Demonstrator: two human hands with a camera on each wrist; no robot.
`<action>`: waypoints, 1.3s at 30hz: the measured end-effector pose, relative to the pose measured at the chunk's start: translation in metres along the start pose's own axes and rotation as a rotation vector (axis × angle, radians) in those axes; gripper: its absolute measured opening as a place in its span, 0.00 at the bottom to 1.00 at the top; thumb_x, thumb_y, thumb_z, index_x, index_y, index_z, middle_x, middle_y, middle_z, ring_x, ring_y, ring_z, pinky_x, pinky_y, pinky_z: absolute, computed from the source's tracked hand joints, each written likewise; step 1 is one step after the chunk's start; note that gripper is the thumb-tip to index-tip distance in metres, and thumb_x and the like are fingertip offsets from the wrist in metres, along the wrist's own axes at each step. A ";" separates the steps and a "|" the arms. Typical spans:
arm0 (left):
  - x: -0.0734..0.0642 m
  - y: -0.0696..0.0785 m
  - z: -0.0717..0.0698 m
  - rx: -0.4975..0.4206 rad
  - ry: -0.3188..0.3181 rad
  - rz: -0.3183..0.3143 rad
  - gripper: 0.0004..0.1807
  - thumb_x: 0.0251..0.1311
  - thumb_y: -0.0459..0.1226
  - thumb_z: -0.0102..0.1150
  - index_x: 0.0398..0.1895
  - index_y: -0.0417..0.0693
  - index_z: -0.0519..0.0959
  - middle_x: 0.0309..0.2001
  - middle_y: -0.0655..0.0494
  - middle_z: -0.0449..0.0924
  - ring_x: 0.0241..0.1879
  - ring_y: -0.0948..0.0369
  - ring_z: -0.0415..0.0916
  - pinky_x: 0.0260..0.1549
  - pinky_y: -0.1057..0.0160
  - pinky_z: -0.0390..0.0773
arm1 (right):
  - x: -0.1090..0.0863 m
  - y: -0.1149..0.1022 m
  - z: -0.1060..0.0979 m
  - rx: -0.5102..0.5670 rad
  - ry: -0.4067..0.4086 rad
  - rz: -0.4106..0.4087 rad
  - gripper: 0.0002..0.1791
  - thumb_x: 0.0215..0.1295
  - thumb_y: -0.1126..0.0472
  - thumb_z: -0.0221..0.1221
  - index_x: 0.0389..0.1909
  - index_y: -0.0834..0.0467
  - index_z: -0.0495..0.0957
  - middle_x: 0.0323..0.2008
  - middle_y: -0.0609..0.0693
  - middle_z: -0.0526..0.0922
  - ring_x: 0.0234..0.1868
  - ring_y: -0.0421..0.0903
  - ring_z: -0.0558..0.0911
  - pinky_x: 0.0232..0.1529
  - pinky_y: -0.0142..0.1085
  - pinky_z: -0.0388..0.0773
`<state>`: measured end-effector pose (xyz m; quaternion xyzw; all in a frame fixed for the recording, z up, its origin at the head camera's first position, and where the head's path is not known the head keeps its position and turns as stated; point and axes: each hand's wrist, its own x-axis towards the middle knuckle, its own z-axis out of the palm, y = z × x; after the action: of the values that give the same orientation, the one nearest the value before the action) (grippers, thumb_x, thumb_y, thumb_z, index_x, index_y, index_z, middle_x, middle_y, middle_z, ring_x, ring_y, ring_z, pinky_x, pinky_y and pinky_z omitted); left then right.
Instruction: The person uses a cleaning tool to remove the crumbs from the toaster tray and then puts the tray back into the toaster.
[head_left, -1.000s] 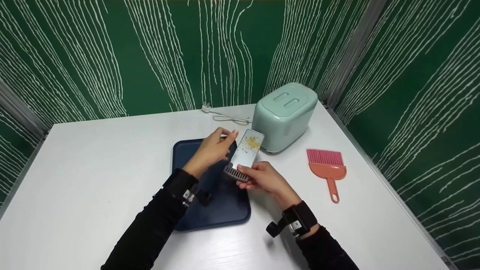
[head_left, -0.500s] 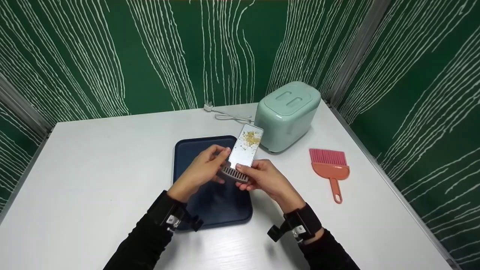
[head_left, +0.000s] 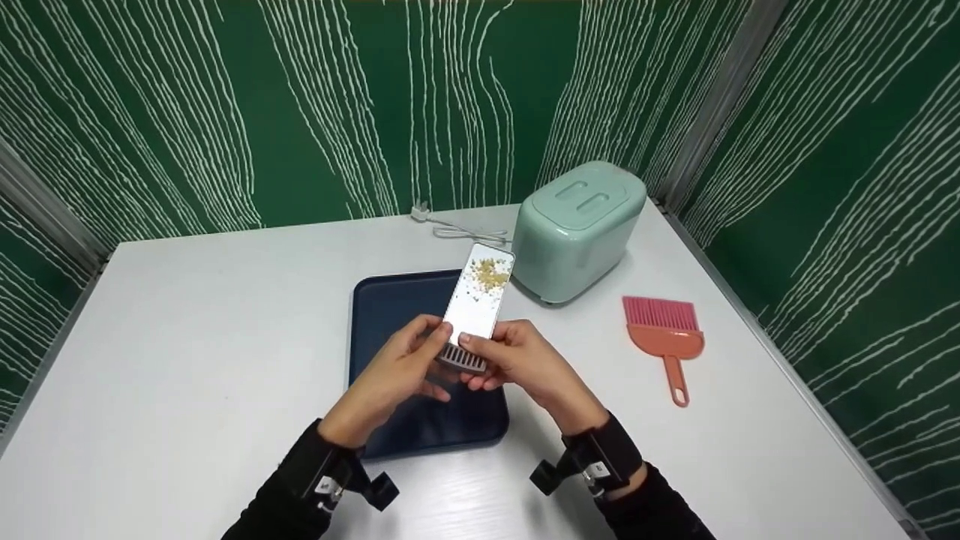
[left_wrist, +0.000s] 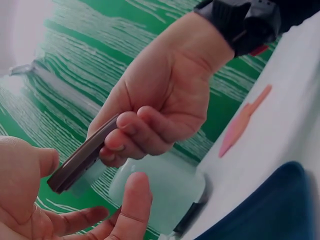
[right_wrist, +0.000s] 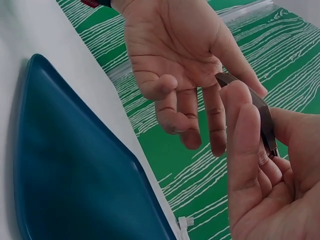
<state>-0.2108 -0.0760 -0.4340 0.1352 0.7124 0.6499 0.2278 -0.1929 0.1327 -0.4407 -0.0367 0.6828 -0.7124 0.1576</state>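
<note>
A toaster's crumb tray (head_left: 480,289), a narrow shiny plate with a slotted grey-brown end, is held over a dark blue serving tray (head_left: 405,289). Yellow-brown crumbs (head_left: 489,274) lie toward its far end. My right hand (head_left: 525,360) grips the slotted end, thumb on top and fingers curled beneath. The thumb of my left hand (head_left: 397,371) meets the opposite edge. In the left wrist view, the other fingers (left_wrist: 134,202) of that hand spread loosely below the crumb tray (left_wrist: 82,152), apart from it. The crumb-covered face is hidden in both wrist views.
A mint-green toaster (head_left: 581,236) stands behind and to the right, its cord and plug (head_left: 421,213) lying along the table's back edge. At the right lies an orange dustpan (head_left: 667,343) with a pink brush (head_left: 660,313). Green walls with white drips border the white table (head_left: 210,360).
My left hand has come down and toward me, from beside the crumb tray to its near left edge. My right hand has kept its grip and shifted slightly left with the crumb tray.
</note>
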 end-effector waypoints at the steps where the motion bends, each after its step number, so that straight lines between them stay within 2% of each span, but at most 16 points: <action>1: -0.002 0.000 0.001 -0.016 -0.003 -0.002 0.23 0.86 0.49 0.46 0.69 0.43 0.68 0.52 0.41 0.86 0.40 0.55 0.89 0.30 0.61 0.89 | 0.000 0.000 0.001 -0.003 -0.003 -0.001 0.12 0.81 0.59 0.60 0.42 0.65 0.83 0.21 0.46 0.88 0.21 0.36 0.87 0.24 0.25 0.83; 7: -0.010 -0.004 0.008 -0.108 -0.010 0.010 0.18 0.87 0.45 0.43 0.68 0.46 0.63 0.52 0.42 0.84 0.38 0.57 0.88 0.27 0.62 0.87 | -0.001 0.001 0.009 -0.019 -0.018 -0.011 0.12 0.80 0.60 0.59 0.44 0.66 0.84 0.21 0.44 0.87 0.20 0.35 0.85 0.23 0.25 0.83; 11: -0.014 -0.007 0.010 -0.132 0.009 0.023 0.17 0.87 0.44 0.44 0.68 0.46 0.62 0.49 0.44 0.82 0.35 0.58 0.86 0.24 0.64 0.85 | 0.000 0.004 0.012 -0.016 -0.023 -0.009 0.11 0.80 0.62 0.59 0.45 0.66 0.85 0.21 0.44 0.87 0.21 0.34 0.85 0.24 0.25 0.83; 17: -0.014 -0.009 0.014 -0.115 0.066 0.052 0.17 0.86 0.44 0.49 0.66 0.45 0.64 0.47 0.48 0.79 0.30 0.57 0.79 0.20 0.68 0.79 | 0.001 0.008 0.017 -0.001 -0.025 -0.002 0.12 0.80 0.62 0.58 0.47 0.67 0.84 0.22 0.44 0.88 0.22 0.35 0.87 0.25 0.25 0.83; 27: -0.014 -0.015 0.011 -0.103 0.135 0.092 0.13 0.84 0.41 0.51 0.58 0.41 0.70 0.34 0.51 0.80 0.21 0.60 0.74 0.15 0.69 0.74 | 0.003 0.009 0.027 -0.042 -0.026 -0.014 0.14 0.81 0.61 0.58 0.45 0.70 0.83 0.21 0.44 0.87 0.21 0.35 0.86 0.25 0.26 0.84; 39: -0.015 -0.019 0.011 -0.078 0.195 0.093 0.14 0.83 0.43 0.54 0.56 0.41 0.72 0.32 0.52 0.80 0.20 0.60 0.73 0.15 0.68 0.75 | 0.006 0.013 0.031 -0.109 -0.024 -0.019 0.17 0.84 0.58 0.55 0.44 0.69 0.83 0.20 0.43 0.86 0.21 0.35 0.85 0.25 0.27 0.84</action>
<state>-0.1907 -0.0760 -0.4515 0.0953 0.6983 0.6970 0.1323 -0.1883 0.1012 -0.4523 -0.0603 0.7184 -0.6751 0.1566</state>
